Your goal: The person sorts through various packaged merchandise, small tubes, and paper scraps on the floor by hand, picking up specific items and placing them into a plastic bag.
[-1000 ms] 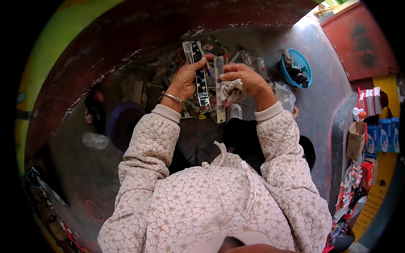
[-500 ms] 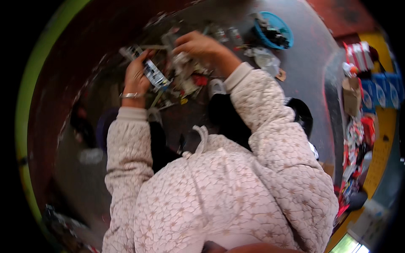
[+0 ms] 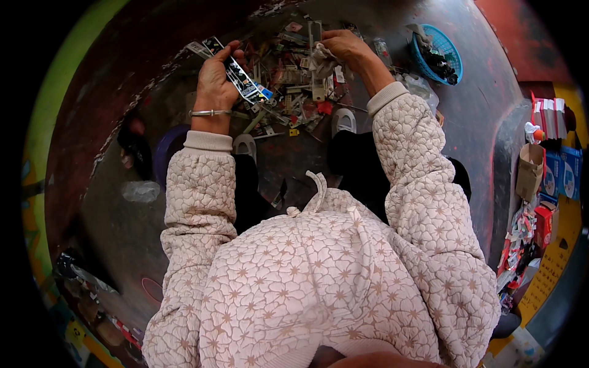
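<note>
My left hand [image 3: 216, 84], with a bracelet at the wrist, is closed around several long, narrow printed packages [image 3: 243, 81] in black and silver. Their far ends stick out beyond the fingers at the upper left. My right hand [image 3: 351, 50] is pinched on a crumpled greyish-beige cloth [image 3: 323, 62]. A long clear strip-like package [image 3: 315, 30] stands up behind the cloth; whether the fingers also hold it I cannot tell. Below both hands a heap of small packages and loose pieces [image 3: 288, 75] covers the floor, with a red piece [image 3: 324, 108] and a yellow piece [image 3: 294, 132] at its near side.
A blue plastic basket [image 3: 455, 56] with dark items stands at the far right, a clear plastic bag [image 3: 421, 89] near it. Boxes, a brown carton [image 3: 529, 172] and mixed goods line the right side. Another clear bag [image 3: 140, 191] lies at left, beside a purple round object [image 3: 169, 153].
My hands have moved apart, the right one rightward with the cloth. The packages stay in my left hand. The whole view has shifted, and the heap shows more fully.
</note>
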Motion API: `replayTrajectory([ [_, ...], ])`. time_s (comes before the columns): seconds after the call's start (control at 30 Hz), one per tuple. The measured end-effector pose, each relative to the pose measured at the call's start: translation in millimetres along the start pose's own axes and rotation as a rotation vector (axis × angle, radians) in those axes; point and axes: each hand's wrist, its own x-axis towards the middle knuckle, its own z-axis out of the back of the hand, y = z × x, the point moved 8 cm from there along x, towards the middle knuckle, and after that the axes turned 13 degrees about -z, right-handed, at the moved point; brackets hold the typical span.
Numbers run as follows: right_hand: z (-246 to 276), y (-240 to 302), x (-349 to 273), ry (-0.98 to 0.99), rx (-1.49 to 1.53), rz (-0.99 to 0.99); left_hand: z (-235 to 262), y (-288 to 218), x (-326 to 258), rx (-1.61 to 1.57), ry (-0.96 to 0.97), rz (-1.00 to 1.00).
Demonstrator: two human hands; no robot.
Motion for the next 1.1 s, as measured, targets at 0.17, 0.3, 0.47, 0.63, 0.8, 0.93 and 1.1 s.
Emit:
replayTrajectory([
  [0.17,14,10,-20,0.029,0.200,-0.065,-9,1,-13,-0.023,-0.051,0.035],
  [0.3,-1,50,-54,0.304,0.411,0.029,-32,29,-21,-0.096,0.318,0.213],
  [0.47,-17,69,-76,0.395,0.572,-0.024,-66,33,-50,0.284,0.443,0.074],
  [0.63,-18,70,-83,0.394,0.561,-0.023,-68,26,-53,0.570,0.476,-0.032],
  [0.8,-30,74,-94,0.410,0.466,-0.029,-67,34,-54,0.465,0.538,0.047],
  [0.93,-30,65,-88,0.439,0.542,-0.068,-72,32,-60,0.418,0.536,0.071],
  [1.1,-16,73,-92,0.329,0.491,-0.008,-73,27,-63,0.412,0.516,0.033],
])
